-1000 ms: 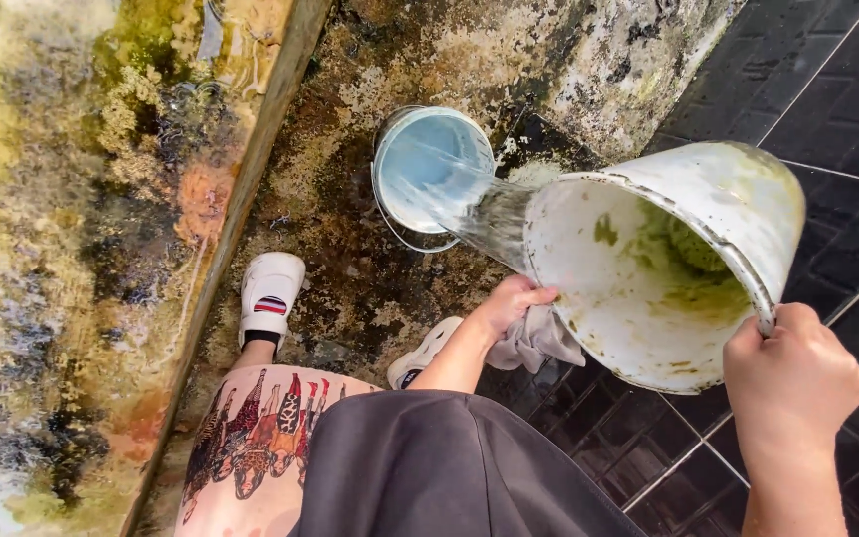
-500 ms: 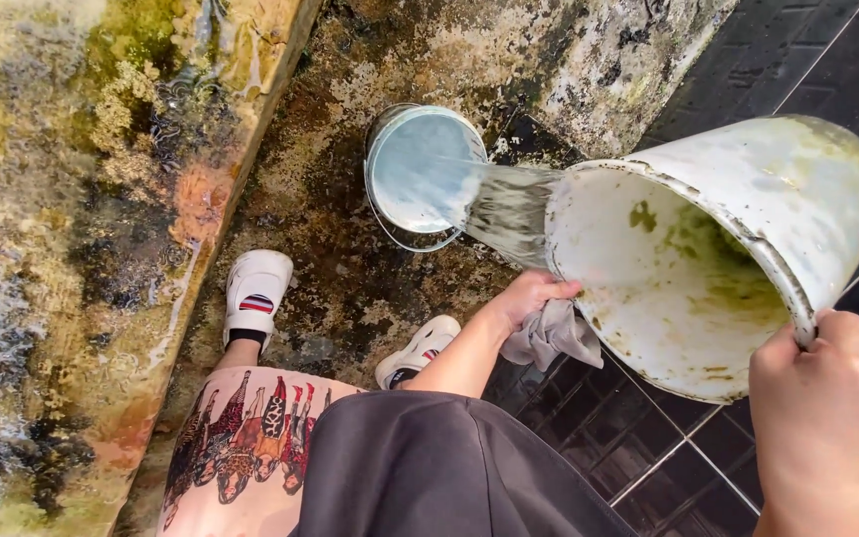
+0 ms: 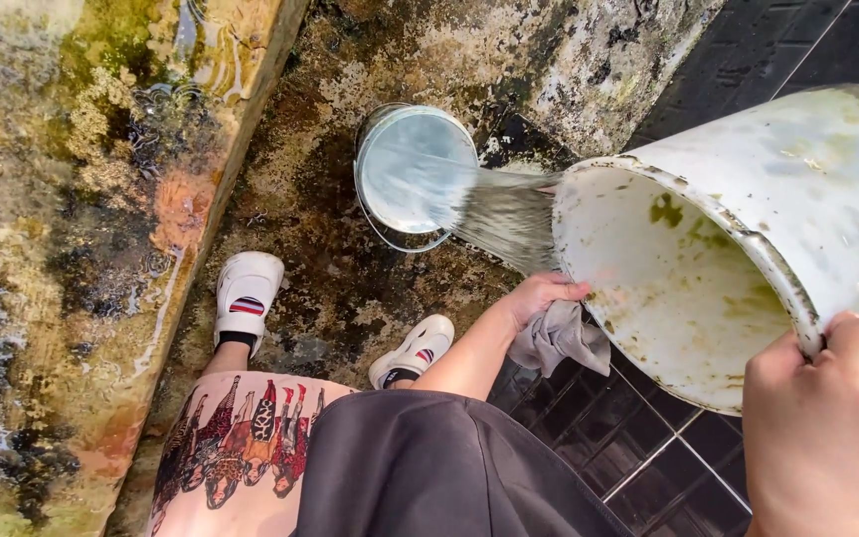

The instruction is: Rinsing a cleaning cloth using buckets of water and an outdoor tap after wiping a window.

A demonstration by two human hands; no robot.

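A large white bucket (image 3: 797, 189), stained green inside, is tipped on its side at the right. Water (image 3: 504, 219) streams from its mouth toward a small metal pail (image 3: 415, 174) that stands on the grimy floor. My right hand (image 3: 827, 428) grips the bucket's rim at the near side. My left hand (image 3: 539, 298) presses against the lower lip of the bucket with a grey cloth (image 3: 561, 338) held in it. The pail holds pale, cloudy water.
A mossy, wet concrete ledge (image 3: 82, 249) runs along the left. My feet wear white shoes (image 3: 246, 293) on stained concrete (image 3: 340, 288). Black tiles (image 3: 648, 457) cover the ground and the wall at the right.
The white bucket has tipped further and moved up and right, closer to the camera. My right hand followed it. The water stream keeps flowing toward the pail.
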